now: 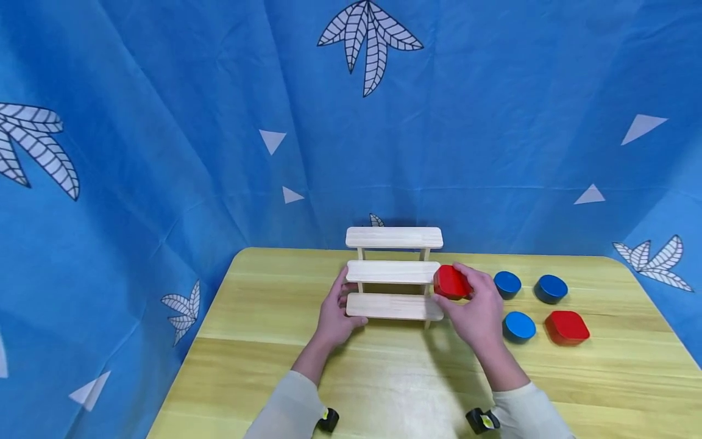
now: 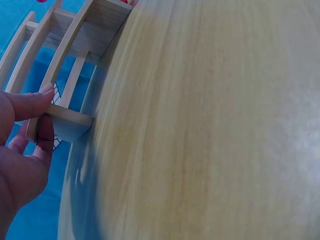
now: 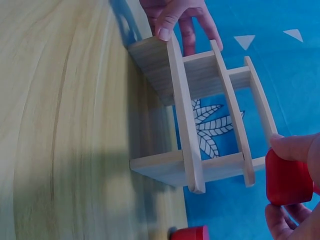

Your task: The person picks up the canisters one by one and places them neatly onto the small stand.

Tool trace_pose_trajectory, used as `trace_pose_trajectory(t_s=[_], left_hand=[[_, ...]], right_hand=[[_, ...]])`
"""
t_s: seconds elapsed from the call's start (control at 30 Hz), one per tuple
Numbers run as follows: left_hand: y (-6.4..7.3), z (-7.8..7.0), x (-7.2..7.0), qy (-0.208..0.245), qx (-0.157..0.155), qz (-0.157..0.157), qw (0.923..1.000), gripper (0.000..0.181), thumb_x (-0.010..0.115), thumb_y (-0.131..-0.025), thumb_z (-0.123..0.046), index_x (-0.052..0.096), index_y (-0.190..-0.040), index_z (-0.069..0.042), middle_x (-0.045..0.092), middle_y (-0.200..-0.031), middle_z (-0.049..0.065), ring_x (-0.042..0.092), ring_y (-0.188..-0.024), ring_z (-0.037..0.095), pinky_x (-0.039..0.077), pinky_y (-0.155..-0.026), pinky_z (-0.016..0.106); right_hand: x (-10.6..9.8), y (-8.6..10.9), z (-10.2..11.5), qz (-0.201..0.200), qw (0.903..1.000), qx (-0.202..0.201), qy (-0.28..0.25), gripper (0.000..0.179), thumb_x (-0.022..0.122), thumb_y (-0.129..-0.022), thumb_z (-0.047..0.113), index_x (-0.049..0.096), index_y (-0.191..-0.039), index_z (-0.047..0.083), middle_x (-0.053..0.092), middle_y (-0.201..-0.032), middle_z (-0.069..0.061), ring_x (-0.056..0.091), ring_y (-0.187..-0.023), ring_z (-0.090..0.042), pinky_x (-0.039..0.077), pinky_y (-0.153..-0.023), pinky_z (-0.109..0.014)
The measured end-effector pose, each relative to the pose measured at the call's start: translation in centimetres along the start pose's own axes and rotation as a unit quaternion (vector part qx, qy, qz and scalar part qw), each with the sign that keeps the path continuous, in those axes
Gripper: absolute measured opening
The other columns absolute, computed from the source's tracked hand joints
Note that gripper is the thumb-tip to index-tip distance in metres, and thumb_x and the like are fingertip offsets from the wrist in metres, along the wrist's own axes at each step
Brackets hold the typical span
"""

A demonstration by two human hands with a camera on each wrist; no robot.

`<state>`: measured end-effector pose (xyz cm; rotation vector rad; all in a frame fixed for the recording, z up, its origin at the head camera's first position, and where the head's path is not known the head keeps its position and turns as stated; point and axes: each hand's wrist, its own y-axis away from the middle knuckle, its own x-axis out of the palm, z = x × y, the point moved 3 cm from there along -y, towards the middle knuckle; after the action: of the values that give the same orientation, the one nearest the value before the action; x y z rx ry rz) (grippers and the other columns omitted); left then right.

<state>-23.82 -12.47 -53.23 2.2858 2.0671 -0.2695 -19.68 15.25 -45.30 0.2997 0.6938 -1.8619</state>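
A small three-tier wooden display shelf (image 1: 393, 272) stands upright on the table. My left hand (image 1: 334, 317) grips the left end of its lowest board, thumb (image 2: 35, 102) on one face and fingers curled behind. In the head view, my right hand (image 1: 476, 308) pinches a red rounded-square box (image 1: 451, 283) by the right ends of the middle and lowest boards. The right wrist view has this red box (image 3: 287, 178) held between thumb and fingers beside the shelf (image 3: 215, 115); whether it touches the wood I cannot tell.
Right of my right hand, three round blue boxes (image 1: 507, 284) (image 1: 551, 288) (image 1: 518, 327) and another red rounded-square box (image 1: 567, 327) sit on the wooden table (image 1: 263, 311). A blue leaf-patterned cloth (image 1: 471, 122) hangs behind the table and along its left side.
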Motion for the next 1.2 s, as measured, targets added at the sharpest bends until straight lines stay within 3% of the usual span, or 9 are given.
trace_pose_trajectory(t_s=[0.3, 0.63, 0.93, 1.2], left_hand=[[0.1, 0.0, -0.1, 0.008, 0.005, 0.000, 1.0000, 0.125, 0.078, -0.063, 0.028, 0.026, -0.159, -0.031, 0.053, -0.135, 0.010, 0.056, -0.109, 0.029, 0.057, -0.080, 0.036], [0.1, 0.2, -0.3, 0.008, -0.001, -0.008, 0.9999, 0.126, 0.078, -0.062, 0.029, 0.027, -0.158, -0.036, 0.054, -0.134, 0.008, 0.055, -0.110, 0.029, 0.056, -0.080, 0.036], [0.0, 0.0, -0.3, 0.007, 0.002, -0.008, 0.9999, 0.125, 0.078, -0.062, 0.029, 0.027, -0.159, -0.032, 0.054, -0.134, 0.011, 0.055, -0.111, 0.030, 0.056, -0.080, 0.035], [-0.1, 0.0, -0.2, 0.005, 0.000, -0.004, 1.0000, 0.126, 0.078, -0.063, 0.028, 0.026, -0.159, -0.035, 0.054, -0.135, 0.008, 0.056, -0.111, 0.028, 0.057, -0.080, 0.035]], right_hand=[[0.1, -0.1, 0.4, -0.005, 0.9999, -0.004, -0.008, 0.070, 0.090, -0.071, 0.007, 0.062, -0.135, 0.005, 0.055, -0.126, -0.020, 0.054, -0.109, -0.037, 0.056, -0.080, -0.054], [0.4, -0.4, 1.0, -0.005, 0.9999, -0.015, -0.001, 0.067, 0.090, -0.072, 0.009, 0.063, -0.133, 0.007, 0.057, -0.126, -0.019, 0.054, -0.112, -0.037, 0.055, -0.080, -0.054], [0.8, -0.7, 1.3, 0.007, 0.9999, -0.008, -0.004, 0.068, 0.089, -0.073, 0.008, 0.061, -0.135, 0.007, 0.054, -0.129, -0.019, 0.053, -0.112, -0.038, 0.056, -0.080, -0.053], [1.1, -1.2, 1.9, 0.014, 0.9998, -0.010, 0.003, 0.070, 0.089, -0.073, 0.010, 0.061, -0.137, 0.009, 0.055, -0.128, -0.018, 0.056, -0.103, -0.035, 0.055, -0.073, -0.045]])
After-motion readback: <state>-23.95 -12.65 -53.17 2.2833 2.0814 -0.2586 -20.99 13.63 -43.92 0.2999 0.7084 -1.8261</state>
